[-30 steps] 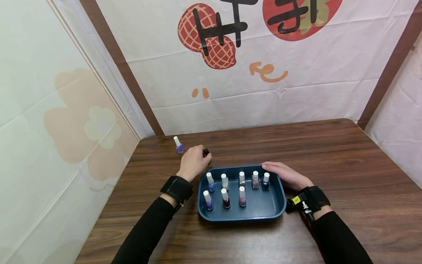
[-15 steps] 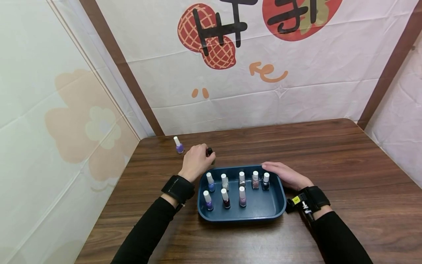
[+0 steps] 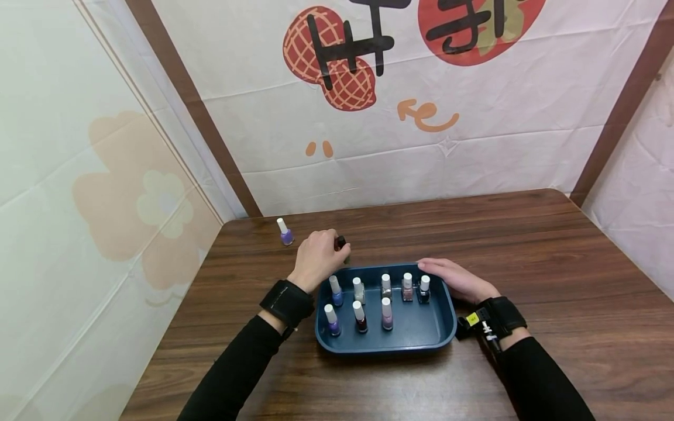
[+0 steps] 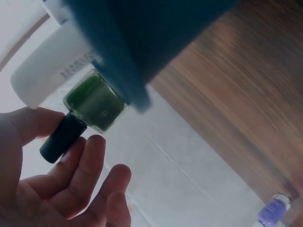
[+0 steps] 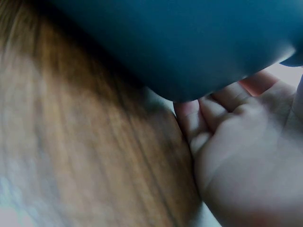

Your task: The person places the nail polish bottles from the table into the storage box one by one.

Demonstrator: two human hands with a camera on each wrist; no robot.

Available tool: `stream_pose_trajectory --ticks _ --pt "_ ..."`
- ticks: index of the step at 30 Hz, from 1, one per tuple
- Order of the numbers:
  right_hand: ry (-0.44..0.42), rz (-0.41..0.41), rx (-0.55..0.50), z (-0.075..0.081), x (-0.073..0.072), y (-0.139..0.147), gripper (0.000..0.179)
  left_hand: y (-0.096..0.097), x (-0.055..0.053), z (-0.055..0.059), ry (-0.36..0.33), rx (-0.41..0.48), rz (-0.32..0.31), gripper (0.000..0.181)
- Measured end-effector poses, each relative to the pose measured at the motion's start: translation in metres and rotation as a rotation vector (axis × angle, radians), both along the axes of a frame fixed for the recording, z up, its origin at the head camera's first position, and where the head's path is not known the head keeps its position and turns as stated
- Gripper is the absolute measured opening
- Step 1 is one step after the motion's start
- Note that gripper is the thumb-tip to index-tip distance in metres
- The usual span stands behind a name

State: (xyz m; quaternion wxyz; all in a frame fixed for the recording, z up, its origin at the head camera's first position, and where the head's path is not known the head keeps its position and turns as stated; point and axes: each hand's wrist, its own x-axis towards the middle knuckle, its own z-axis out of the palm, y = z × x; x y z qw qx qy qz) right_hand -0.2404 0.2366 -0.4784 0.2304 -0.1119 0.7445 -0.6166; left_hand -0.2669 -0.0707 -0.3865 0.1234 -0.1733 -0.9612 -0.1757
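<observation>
My left hand [image 3: 316, 257] pinches the black cap of a green nail polish bottle [image 4: 97, 101], just beyond the back left corner of a blue tray [image 3: 418, 330]. In the left wrist view the bottle's square glass shows beside the tray's rim; I cannot tell whether they touch. My right hand [image 3: 458, 278] rests on the tray's back right corner, its fingers against the outer wall. Inside the tray stand several white-capped nail polish bottles in two rows, among them a dark red one [image 3: 361, 320] and a lilac one [image 3: 387, 316].
A purple nail polish bottle [image 3: 286, 234] stands alone near the table's back left corner. The brown wooden table [image 3: 526, 245] extends to the right of the tray. Behind it hangs a printed white cloth [image 3: 379, 158].
My left hand has moved to the right along the tray's back edge, carrying the green nail polish bottle. The right hand and the tray have stayed in place.
</observation>
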Motion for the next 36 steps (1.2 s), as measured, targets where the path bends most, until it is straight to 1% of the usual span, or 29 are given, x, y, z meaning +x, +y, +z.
stream_pose_trajectory --ticks 4,11,19,25,31,36 --pt "-0.003 -0.009 0.015 0.000 0.000 0.000 0.066 0.004 0.004 0.003 0.025 -0.005 -0.022 0.024" --pt "0.001 -0.016 0.020 0.000 0.000 -0.001 0.067 0.010 0.010 0.008 0.046 -0.021 -0.045 0.025" --pt "-0.001 -0.001 -0.008 0.000 -0.001 -0.001 0.061 0.018 0.021 0.016 0.046 -0.038 -0.087 0.025" --pt "0.017 0.016 -0.002 0.002 0.000 0.000 0.061 0.022 0.030 0.021 0.064 -0.033 -0.126 0.026" --pt "0.007 0.008 0.003 0.002 0.000 0.000 0.060 0.028 0.041 0.024 0.087 -0.063 -0.157 0.027" --pt "0.003 0.007 -0.002 0.001 0.000 0.000 0.059 0.032 0.046 0.026 0.103 -0.073 -0.192 0.029"
